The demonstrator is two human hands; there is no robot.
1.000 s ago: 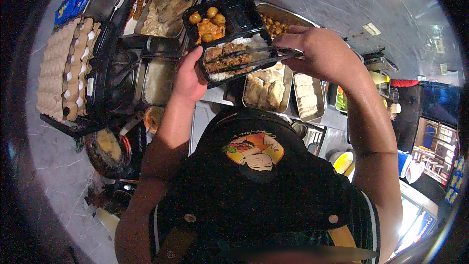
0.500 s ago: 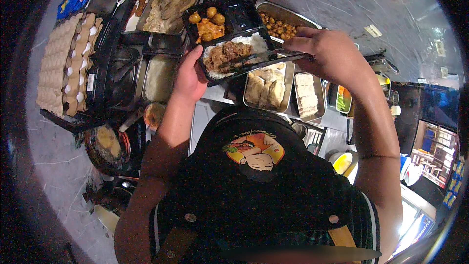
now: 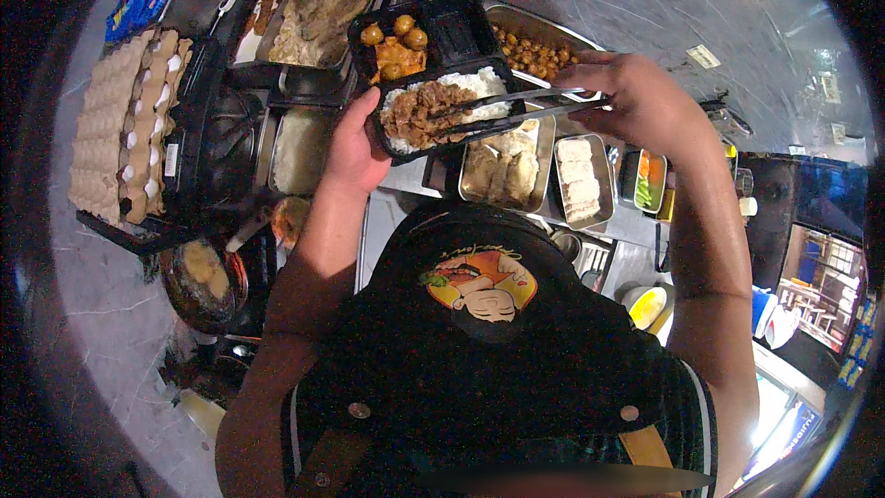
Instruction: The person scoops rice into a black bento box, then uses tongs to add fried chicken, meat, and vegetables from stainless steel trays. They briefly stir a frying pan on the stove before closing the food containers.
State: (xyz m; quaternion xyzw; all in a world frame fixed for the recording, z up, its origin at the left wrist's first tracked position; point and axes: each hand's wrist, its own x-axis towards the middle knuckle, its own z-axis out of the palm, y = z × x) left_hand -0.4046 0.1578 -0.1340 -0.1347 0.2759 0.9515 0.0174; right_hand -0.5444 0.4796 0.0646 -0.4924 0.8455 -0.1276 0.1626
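My left hand (image 3: 355, 152) grips the near left edge of a black compartment meal box (image 3: 452, 32) and holds it above the food pans. The box has white rice with brown meat (image 3: 419, 111) in its near section and orange-brown balls (image 3: 395, 44) in a far one. My right hand (image 3: 636, 97) holds metal tongs (image 3: 516, 106) whose tips rest on the meat and rice.
Steel pans of food sit under the box: a pale dish (image 3: 318, 9), brown round pieces (image 3: 539, 51), pale slabs (image 3: 502, 166), white blocks (image 3: 576, 180). Egg trays (image 3: 124, 120) stand at the left, a pan (image 3: 203, 272) below them. Paper labels lie on the grey counter (image 3: 664, 0).
The meal box has tilted and shifted slightly toward me. The tongs have moved left over the rice section, and more meat now lies on the rice.
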